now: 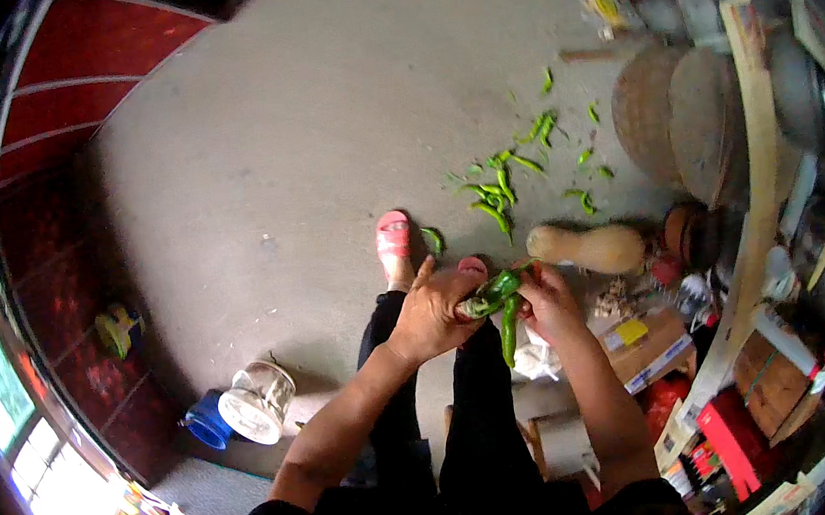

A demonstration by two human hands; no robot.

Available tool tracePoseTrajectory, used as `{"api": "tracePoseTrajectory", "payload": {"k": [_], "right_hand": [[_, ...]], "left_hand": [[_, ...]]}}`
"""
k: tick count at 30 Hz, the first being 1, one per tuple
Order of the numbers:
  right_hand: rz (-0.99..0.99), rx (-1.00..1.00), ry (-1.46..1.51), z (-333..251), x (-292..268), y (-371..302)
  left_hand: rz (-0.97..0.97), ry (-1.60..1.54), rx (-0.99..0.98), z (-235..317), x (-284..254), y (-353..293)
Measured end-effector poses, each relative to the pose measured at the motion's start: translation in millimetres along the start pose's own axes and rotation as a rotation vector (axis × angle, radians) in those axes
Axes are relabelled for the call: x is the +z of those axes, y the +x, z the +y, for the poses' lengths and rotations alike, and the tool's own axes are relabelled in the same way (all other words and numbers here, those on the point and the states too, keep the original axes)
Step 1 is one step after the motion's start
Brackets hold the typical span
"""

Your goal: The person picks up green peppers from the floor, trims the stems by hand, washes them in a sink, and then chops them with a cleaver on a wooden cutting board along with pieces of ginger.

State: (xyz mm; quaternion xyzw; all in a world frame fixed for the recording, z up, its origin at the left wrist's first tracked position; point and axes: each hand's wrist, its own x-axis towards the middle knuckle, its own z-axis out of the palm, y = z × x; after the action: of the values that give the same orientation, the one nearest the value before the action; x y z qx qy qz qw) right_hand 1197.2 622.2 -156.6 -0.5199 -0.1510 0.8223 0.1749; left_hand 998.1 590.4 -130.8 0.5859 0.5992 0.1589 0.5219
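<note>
Chili peppers [510,331], long and green, held above black trousers [479,411].
Grasped in curled left hand [429,314], pinched in right hand [550,301], with forearms [341,421] angled inward.

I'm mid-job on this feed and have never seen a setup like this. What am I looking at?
There is no machine here, just a person working with two bare hands. The single picture comes from a wide fisheye camera on their head, looking down, so straight edges bend near the dark rim.

The left hand and right hand meet around some held peppers, green, one hanging down between them; exactly how many is hard to tell.

On the grey floor, more green loose peppers lie scattered ahead, with a tan squash to the right. A white bucket and a blue bucket are at left.
</note>
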Motion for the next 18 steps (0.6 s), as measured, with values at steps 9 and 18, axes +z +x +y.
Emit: {"api": "tracePoseTrajectory", "payload": {"k": [9,18], "right_hand": [[-0.268,-0.402,-0.604,-9.0,162.2,-100.0],[-0.473,-1.044,-1.301,100.4,328.1,-173.0]], "left_hand": [[0.433,-0.632,-0.223,86.1,-62.0,-192.7],[1.020,-1.192,-0.359,66.8,-42.2,-373.2]]}}
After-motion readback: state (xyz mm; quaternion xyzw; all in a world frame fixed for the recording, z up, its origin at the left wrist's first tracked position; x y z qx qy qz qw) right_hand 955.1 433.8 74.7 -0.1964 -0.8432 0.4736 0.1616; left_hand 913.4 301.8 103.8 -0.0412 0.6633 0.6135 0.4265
